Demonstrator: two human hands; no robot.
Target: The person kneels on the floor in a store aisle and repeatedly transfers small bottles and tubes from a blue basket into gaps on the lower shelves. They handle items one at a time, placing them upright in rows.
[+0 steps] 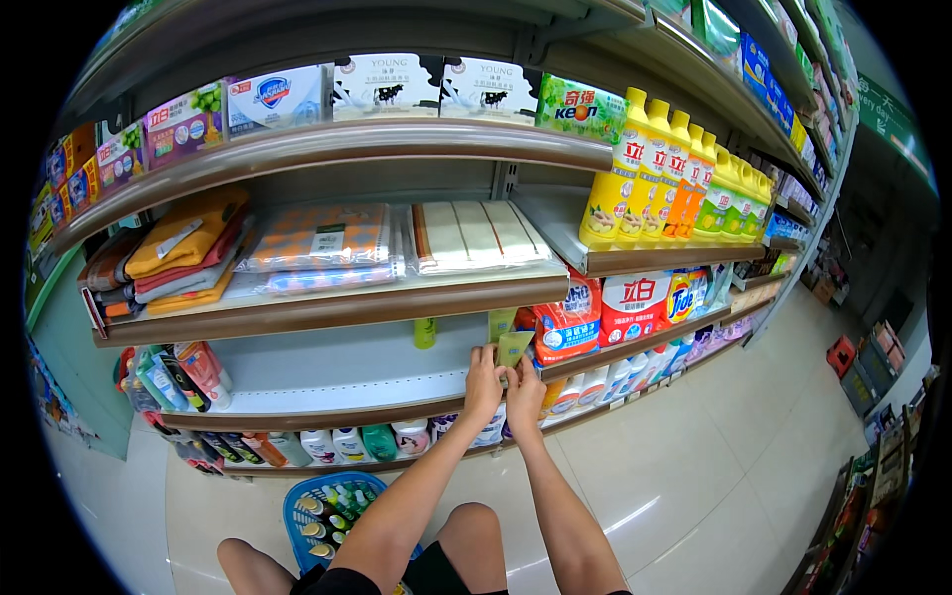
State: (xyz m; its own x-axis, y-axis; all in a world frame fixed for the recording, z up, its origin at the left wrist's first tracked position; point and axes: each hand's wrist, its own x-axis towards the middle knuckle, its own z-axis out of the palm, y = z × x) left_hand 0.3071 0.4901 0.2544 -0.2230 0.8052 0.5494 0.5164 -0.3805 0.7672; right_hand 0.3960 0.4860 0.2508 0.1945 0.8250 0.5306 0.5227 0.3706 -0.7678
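My left hand [485, 383] and my right hand [526, 390] meet at the right end of a low shelf [320, 372]. Between their fingers they hold a light green squeeze tube [514, 346], its flat crimped end upward. Fingers cover the tube's lower part. Just behind it a similar green pack [501, 321] stands on the shelf, partly hidden by the board above. Farther left, at the back of this shelf, stands a small bright green bottle [425, 333].
Detergent bags [568, 320] adjoin my right hand. A brown-edged shelf [335, 305] with folded towels [480, 238] juts out above my hands. Yellow bottles [619, 186] stand upper right. More tubes [201, 372] fill the low shelf's left end. A blue basket [297, 494] of bottles sits by my knees.
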